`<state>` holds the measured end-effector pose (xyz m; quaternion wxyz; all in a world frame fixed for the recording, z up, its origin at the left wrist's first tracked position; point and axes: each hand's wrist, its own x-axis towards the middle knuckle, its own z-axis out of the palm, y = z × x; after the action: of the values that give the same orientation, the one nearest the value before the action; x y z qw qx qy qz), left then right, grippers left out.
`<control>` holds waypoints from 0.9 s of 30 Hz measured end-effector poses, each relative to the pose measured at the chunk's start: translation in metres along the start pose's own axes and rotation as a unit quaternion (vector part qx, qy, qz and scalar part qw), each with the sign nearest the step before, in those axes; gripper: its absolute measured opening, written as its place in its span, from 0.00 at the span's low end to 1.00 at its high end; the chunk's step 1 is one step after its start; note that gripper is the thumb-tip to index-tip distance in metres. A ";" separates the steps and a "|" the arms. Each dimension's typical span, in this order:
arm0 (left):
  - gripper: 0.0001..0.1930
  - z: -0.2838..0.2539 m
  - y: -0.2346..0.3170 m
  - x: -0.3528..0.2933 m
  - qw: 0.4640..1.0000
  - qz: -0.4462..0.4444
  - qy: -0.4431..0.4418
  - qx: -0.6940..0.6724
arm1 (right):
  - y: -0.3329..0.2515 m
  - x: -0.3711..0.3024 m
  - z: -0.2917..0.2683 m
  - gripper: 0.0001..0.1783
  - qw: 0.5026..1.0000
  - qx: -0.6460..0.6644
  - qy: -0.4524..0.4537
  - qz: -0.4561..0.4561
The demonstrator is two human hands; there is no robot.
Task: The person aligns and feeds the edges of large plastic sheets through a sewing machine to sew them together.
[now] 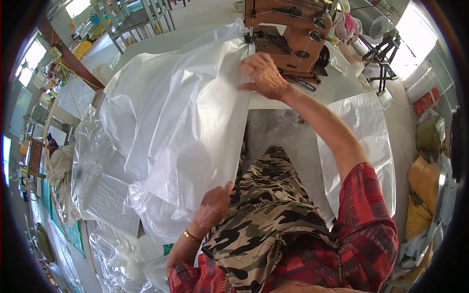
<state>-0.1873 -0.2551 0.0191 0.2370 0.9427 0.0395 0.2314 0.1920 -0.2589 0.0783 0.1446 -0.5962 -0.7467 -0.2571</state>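
Note:
A large translucent white plastic sheet or bag [190, 122] drapes over the sewing table and hangs down to my left knee. Its right edge runs up to the foot of a brown sewing machine [300, 41]. Low on that edge, close to my thigh, my left hand [213, 207] is closed with the thumb and fingers on the plastic. My right hand [264, 75] is at the top of the same edge, just in front of the machine's needle area. Its fingers are bent and smeared by motion, so their grip is unclear.
Another plastic piece [361, 146] hangs at the table's right side. More clear plastic [105, 180] is heaped at left and below. A metal tool [307, 85] lies by the machine base. A grey chair [134, 24] stands beyond the table, and a black stand [383, 58] at right.

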 end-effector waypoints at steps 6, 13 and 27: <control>0.18 0.027 0.001 0.012 0.992 0.046 -0.089 0.071 | -0.041 -0.014 0.037 0.25 0.810 0.264 0.184 0.491; 0.16 0.044 -0.005 0.028 0.989 0.078 -0.111 0.062 | -0.039 -0.019 0.043 0.18 0.694 0.472 0.159 0.520; 0.05 0.041 -0.035 0.116 0.973 0.119 -0.068 0.186 | -0.017 -0.003 0.071 0.22 0.521 0.686 0.286 0.420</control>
<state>-0.0644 -0.2203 0.0191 0.0304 0.9818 -0.0467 0.1817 0.1828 -0.2249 0.0144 0.8058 -0.4510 -0.2738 0.2689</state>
